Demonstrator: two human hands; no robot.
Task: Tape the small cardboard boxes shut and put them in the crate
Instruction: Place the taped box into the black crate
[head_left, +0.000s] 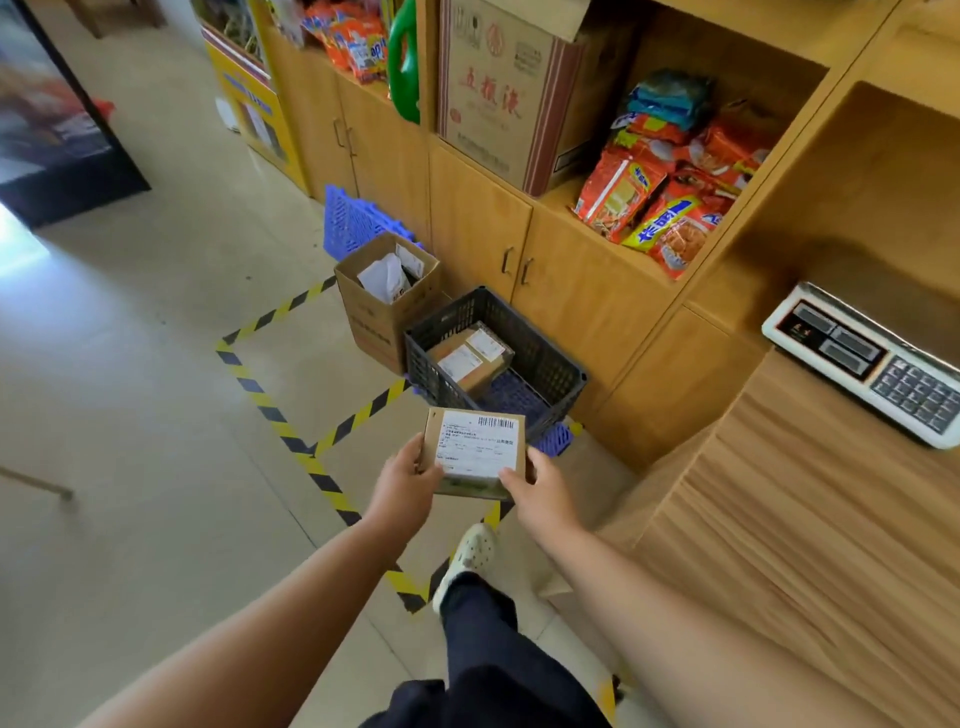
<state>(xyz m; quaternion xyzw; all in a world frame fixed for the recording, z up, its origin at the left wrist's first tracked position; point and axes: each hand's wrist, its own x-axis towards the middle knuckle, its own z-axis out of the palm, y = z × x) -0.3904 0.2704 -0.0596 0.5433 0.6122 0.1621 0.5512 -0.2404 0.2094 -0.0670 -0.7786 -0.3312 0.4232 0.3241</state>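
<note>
Hazard tape (270, 410), yellow and black, marks squares on the tiled floor at left. Open brown carton (371, 322) holding white paper stands just beside the crate's far-left corner. Left hand (408, 480) grips the left edge of a small cardboard box (478, 447), thumb on top; the box, shipping label up, is held in the air just in front of the crate. Black plastic crate (543, 351) sits on a blue pallet (553, 441) near the wooden cabinet (478, 234), with two labelled boxes (470, 358) inside at its left end. Right hand (540, 493) grips the box's right near corner, thumb on the label. Snack packets (670, 208) fill a shelf. Digital scale (872, 364) rests on the wooden counter (805, 519).
</note>
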